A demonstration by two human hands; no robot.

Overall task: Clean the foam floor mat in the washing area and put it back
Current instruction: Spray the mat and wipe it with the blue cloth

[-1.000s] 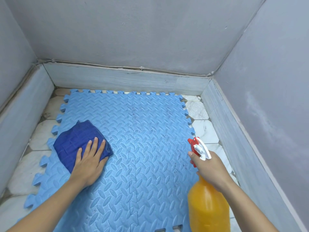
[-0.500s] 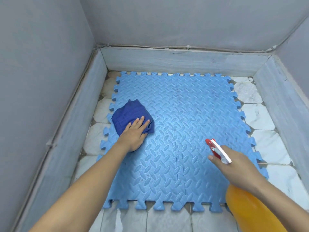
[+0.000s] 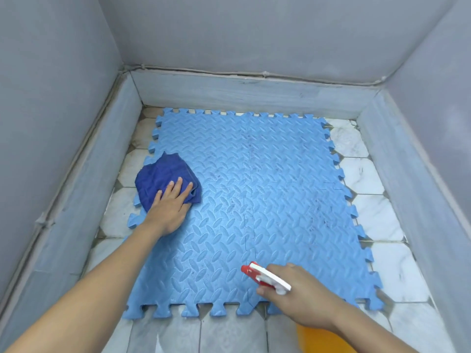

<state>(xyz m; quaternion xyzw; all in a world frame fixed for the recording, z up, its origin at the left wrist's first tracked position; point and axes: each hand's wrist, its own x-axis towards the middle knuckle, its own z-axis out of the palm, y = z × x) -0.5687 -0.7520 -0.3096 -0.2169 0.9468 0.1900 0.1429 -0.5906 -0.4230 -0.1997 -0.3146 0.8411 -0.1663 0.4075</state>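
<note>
Because it needs a wash, the blue foam floor mat (image 3: 254, 212) lies flat on the white tiled floor (image 3: 367, 179) of the washing area, with low grey walls (image 3: 249, 94) on three sides. Small dark marks dot its middle and right part, so it does not look clean yet. Near the mat's left edge sits a bunched dark blue cloth (image 3: 165, 178). The left hand (image 3: 169, 208) lies on it with straight fingers, pressing down, likely to rub. The right hand (image 3: 303, 299) is curled round the neck of a spray bottle (image 3: 266, 277), one finger on the trigger. Its red nozzle points over the mat, likely to wet the marks. Most of the orange bottle body is cut off at the bottom. No spray can be made out.
</note>
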